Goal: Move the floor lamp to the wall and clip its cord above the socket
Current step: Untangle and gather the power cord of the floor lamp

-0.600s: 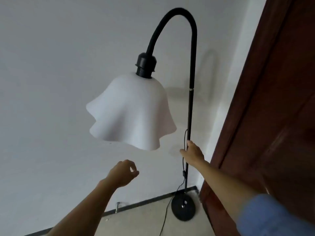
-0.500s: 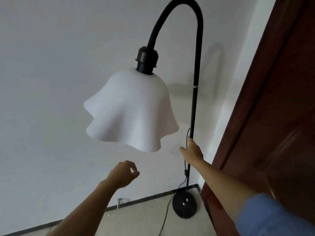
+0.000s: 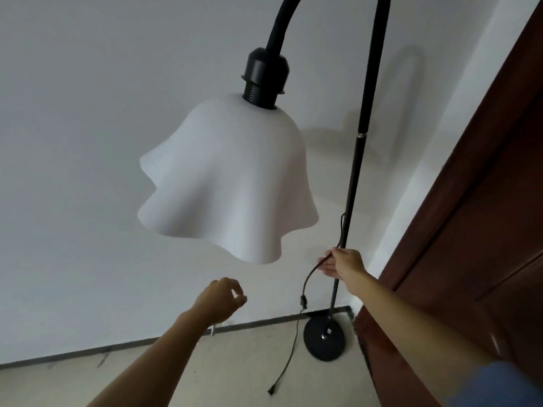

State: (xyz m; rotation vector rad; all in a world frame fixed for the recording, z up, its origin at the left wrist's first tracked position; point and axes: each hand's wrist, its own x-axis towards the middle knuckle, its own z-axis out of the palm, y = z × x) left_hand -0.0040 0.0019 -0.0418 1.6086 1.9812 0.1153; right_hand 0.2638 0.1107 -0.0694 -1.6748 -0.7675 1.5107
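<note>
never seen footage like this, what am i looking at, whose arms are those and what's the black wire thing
There is no machine here. A person wears a wide-angle camera on the head, so you see the room as they do, looking forward and down, and the two bare arms are their own.

In front of them stands a floor lamp: a thin black pole curving over to a wavy white shade, with a round black base on the floor, close to the white wall and beside a dark wooden door.

The right hand is at the pole, fingers around the lamp's black cord, whose plug end lies loose on the floor. The left hand is loosely curled, holding nothing I can see.
</note>
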